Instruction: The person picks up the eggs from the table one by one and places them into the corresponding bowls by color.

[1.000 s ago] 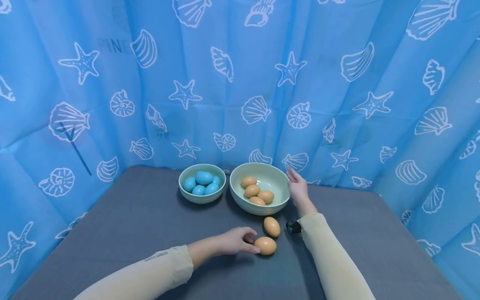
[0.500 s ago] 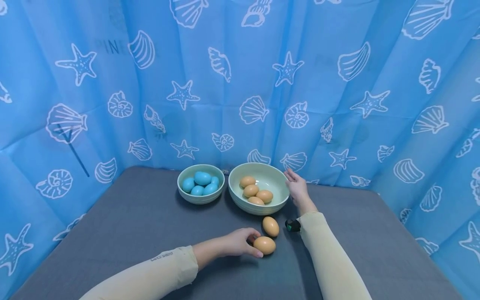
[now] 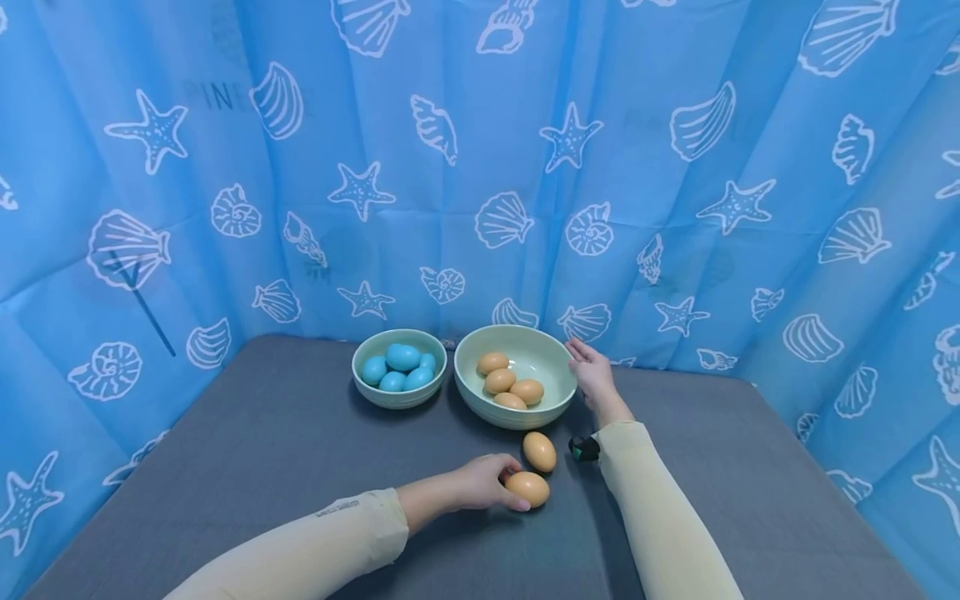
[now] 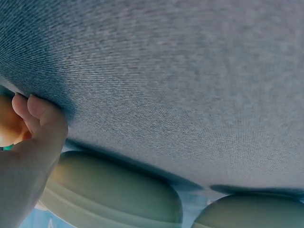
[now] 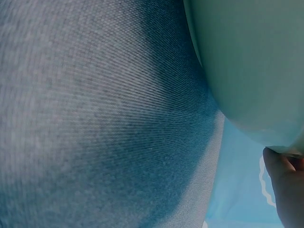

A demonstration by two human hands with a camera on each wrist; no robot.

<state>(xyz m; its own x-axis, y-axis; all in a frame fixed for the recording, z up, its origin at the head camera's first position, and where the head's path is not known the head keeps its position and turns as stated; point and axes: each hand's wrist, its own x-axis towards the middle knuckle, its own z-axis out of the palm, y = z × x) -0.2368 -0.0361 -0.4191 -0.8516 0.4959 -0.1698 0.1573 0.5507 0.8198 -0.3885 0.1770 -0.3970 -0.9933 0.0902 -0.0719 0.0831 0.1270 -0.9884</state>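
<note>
My left hand (image 3: 480,483) curls its thumb and fingers round a brown egg (image 3: 528,490) on the table. In the left wrist view the same egg (image 4: 8,123) sits at the far left edge, partly behind the fingers. Just behind it lies a second brown egg (image 3: 539,452). Beyond stands a large pale green bowl (image 3: 551,365) with several brown eggs (image 3: 499,382) inside. With fingers extended, my right hand (image 3: 594,377) rests against this bowl's right side near the rim. The right wrist view shows fingertips right at the bowl's wall (image 5: 256,71).
Left of the large bowl is a smaller green bowl (image 3: 401,400) holding several blue eggs (image 3: 402,357). A grey cloth (image 3: 285,450) covers the table. Behind its far edge hangs a blue curtain (image 3: 465,275) with white shells and starfish. A small black device (image 3: 583,448) shows at the right sleeve.
My left hand has moved slightly right, its thumb and fingers coming round the nearer brown egg. The right hand stays at the large bowl. The head view has shifted slightly.
</note>
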